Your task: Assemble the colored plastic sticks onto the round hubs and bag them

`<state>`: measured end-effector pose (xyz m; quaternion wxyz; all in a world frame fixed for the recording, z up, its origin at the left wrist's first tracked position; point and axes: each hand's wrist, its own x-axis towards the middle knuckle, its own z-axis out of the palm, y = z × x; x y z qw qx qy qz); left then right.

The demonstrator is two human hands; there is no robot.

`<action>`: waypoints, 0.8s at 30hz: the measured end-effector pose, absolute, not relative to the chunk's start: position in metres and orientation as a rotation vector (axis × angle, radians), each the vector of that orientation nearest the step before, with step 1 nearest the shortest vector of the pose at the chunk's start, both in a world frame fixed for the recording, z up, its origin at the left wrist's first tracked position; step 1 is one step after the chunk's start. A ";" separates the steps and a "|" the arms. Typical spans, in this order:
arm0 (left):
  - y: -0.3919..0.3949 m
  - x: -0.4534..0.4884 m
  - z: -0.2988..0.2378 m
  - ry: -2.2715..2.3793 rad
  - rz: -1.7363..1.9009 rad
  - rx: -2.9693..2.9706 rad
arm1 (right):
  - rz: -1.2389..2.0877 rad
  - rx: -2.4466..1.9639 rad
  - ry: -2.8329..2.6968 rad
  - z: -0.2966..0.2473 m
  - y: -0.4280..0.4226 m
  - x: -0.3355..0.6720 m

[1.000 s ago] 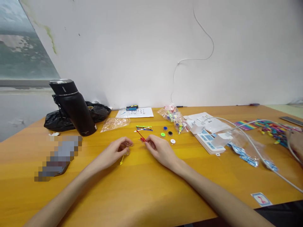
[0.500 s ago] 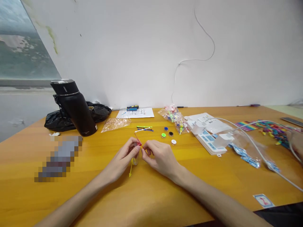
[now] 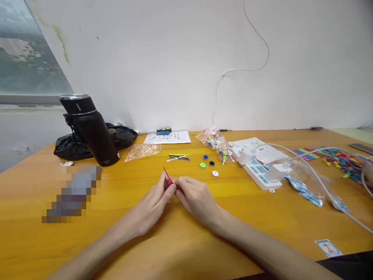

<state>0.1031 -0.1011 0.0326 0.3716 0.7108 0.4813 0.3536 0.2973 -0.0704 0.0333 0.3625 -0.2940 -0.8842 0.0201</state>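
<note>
My left hand [image 3: 154,202] and my right hand [image 3: 196,197] meet at the middle of the wooden table [image 3: 180,249], fingertips pinched together on a thin red plastic stick [image 3: 167,179] that pokes up and to the left from between them. Beyond the hands lie a few loose coloured sticks [image 3: 178,157] and small round pieces: a blue one [image 3: 205,157], a green one [image 3: 202,165], a black one [image 3: 211,163] and a white one [image 3: 215,174]. The yellow stick seen earlier in the left hand is hidden.
A black flask [image 3: 90,130] stands at the left before a black bag [image 3: 121,136]. A paper sheet with a screwdriver [image 3: 163,131] lies by the wall. Plastic bags of parts [image 3: 217,144], a white power strip [image 3: 258,171] with cable, and another person's hand [image 3: 367,175] are at the right.
Both hands came together and drew slightly toward me. The left hand, earlier apart with a yellow stick, now joins the right on the red stick; the yellow stick is out of sight.
</note>
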 end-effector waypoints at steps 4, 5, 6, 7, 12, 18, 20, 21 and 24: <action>-0.103 0.109 0.038 1.302 0.878 1.830 | 0.287 -0.757 -2.239 0.036 -0.072 0.298; -0.103 0.109 0.038 1.294 0.877 1.847 | 0.370 -0.759 -2.223 0.037 -0.072 0.299; -0.102 0.109 0.038 1.286 0.877 1.861 | 0.438 -0.759 -2.207 0.037 -0.072 0.299; -0.101 0.108 0.038 1.280 0.881 1.874 | 0.484 -0.759 -2.195 0.038 -0.072 0.299; -0.099 0.103 0.039 1.227 0.835 1.942 | 0.506 -0.733 -2.182 0.040 -0.073 0.300; -0.096 0.100 0.043 1.243 0.759 2.072 | 0.378 -0.635 -2.240 0.042 -0.072 0.301; -0.095 0.100 0.045 1.220 0.752 2.095 | 0.356 -0.621 -2.254 0.041 -0.071 0.301; -0.094 0.100 0.047 1.205 0.742 2.101 | 0.337 -0.615 -2.260 0.041 -0.070 0.301; -0.093 0.098 0.051 1.177 0.705 2.113 | 0.255 -0.598 -2.292 0.041 -0.070 0.301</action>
